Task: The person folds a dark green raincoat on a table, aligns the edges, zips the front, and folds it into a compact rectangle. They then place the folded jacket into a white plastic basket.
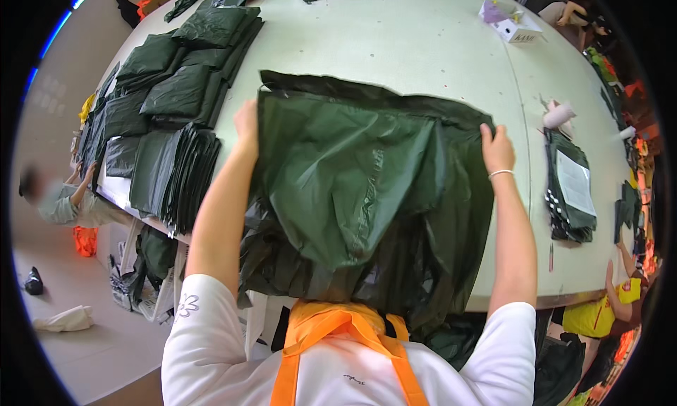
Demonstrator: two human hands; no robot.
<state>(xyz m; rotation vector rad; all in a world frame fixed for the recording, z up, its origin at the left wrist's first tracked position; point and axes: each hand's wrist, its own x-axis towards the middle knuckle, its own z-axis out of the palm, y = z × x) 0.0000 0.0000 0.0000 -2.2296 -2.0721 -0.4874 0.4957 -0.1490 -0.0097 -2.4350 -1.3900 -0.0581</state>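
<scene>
Holding dark-green fabric point(317, 159) bearing blurred lettering point(371, 187).

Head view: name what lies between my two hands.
In the head view, dark green material spans from the left hand to the right hand.

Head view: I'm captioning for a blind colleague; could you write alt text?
Left hand and right hand hold a glossy green piece near its upper corners at a white table. Folded green pieces lie stacked left, a paper-topped bundle right.
</scene>
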